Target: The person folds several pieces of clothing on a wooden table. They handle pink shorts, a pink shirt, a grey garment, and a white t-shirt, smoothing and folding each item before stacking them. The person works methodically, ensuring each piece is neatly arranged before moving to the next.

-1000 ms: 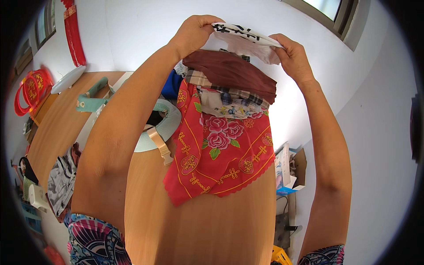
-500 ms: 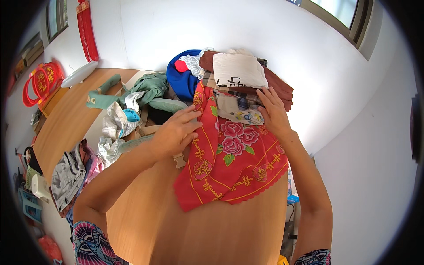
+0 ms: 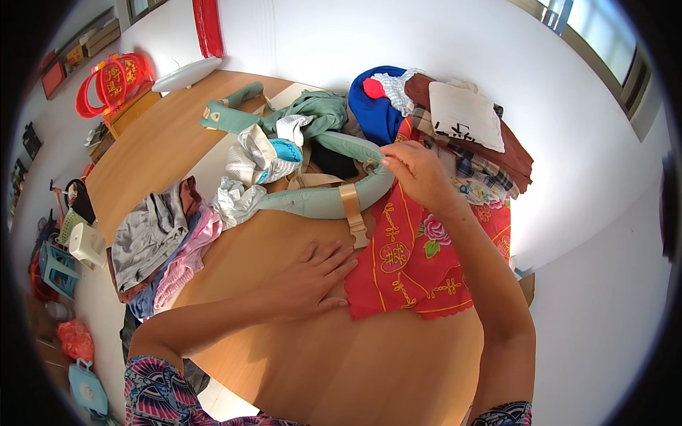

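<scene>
My right hand (image 3: pixel 424 177) reaches across the red flowered cloth (image 3: pixel 430 280), thumb and fingers pinched on the curved end of a padded green strap (image 3: pixel 312 202). The strap belongs to a green bundle that looks like a baby carrier, with a beige webbing band (image 3: pixel 350 202) hanging from it. My left hand (image 3: pixel 312 280) lies flat on the table, open, its fingertips close to the red cloth's left edge. Folded clothes are stacked on the cloth's far part, a white folded piece (image 3: pixel 465 117) on top. A blue cloth (image 3: pixel 373 110) sits beside the stack.
White and silver crumpled items (image 3: pixel 252 160) lie against the carrier. A heap of grey and pink clothes (image 3: pixel 160 245) rests at the table's left edge. The wooden table (image 3: pixel 341 355) meets a white wall; stools (image 3: pixel 58 266) and a red lantern-like decoration (image 3: pixel 117 78) stand left.
The view has swung left. My right hand has left the folded stack and now grips the green strap. My left hand has come off the red cloth down onto the bare tabletop.
</scene>
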`<action>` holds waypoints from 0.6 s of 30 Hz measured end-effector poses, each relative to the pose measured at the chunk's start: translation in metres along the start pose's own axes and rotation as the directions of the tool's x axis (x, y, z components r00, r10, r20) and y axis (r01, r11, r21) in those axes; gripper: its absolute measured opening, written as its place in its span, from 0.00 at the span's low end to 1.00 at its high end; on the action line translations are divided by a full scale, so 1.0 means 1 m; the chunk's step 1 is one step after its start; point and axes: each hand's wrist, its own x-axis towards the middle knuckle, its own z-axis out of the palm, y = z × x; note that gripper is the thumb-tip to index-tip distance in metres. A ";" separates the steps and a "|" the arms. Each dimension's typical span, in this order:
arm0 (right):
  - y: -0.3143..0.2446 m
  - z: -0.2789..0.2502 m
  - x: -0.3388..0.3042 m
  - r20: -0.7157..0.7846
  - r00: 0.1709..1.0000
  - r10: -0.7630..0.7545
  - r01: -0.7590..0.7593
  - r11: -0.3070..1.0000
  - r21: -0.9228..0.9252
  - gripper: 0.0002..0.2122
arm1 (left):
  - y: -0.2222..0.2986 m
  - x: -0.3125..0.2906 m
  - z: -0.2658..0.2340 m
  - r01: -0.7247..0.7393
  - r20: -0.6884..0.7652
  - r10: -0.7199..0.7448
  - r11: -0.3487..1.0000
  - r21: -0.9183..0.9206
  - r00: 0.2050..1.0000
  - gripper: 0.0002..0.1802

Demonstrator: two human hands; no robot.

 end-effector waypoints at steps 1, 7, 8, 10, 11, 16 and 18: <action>-0.010 0.021 -0.002 0.035 0.992 -0.122 0.125 0.989 -0.085 0.16 | 0.000 0.001 0.001 -0.003 -0.007 0.003 1.000 -0.004 1.000 0.41; -0.027 0.103 -0.020 0.135 0.989 -0.061 0.131 0.786 -0.604 0.28 | -0.002 0.000 0.004 -0.023 -0.077 0.023 1.000 -0.002 0.997 0.40; -0.030 0.109 -0.016 0.108 0.994 -0.021 0.085 0.769 -0.633 0.29 | -0.004 -0.001 0.006 -0.019 -0.084 0.018 1.000 -0.004 0.996 0.40; -0.026 0.102 0.000 0.105 0.989 0.106 -0.021 0.797 -0.603 0.22 | -0.005 -0.005 0.006 -0.006 -0.091 0.005 1.000 -0.012 0.996 0.40; -0.019 0.091 0.008 0.085 0.985 0.153 -0.078 0.817 -0.571 0.20 | -0.005 -0.003 0.007 -0.008 -0.092 0.006 1.000 -0.021 0.996 0.40; 0.010 0.012 0.049 -0.130 0.980 0.148 -0.186 0.911 -0.368 0.18 | -0.008 0.001 0.017 -0.042 -0.129 0.035 0.998 -0.053 0.991 0.40; -0.008 0.000 0.057 0.160 0.905 0.395 -0.319 0.876 -0.361 0.20 | -0.011 -0.003 0.019 -0.025 -0.123 0.019 0.999 -0.046 0.992 0.41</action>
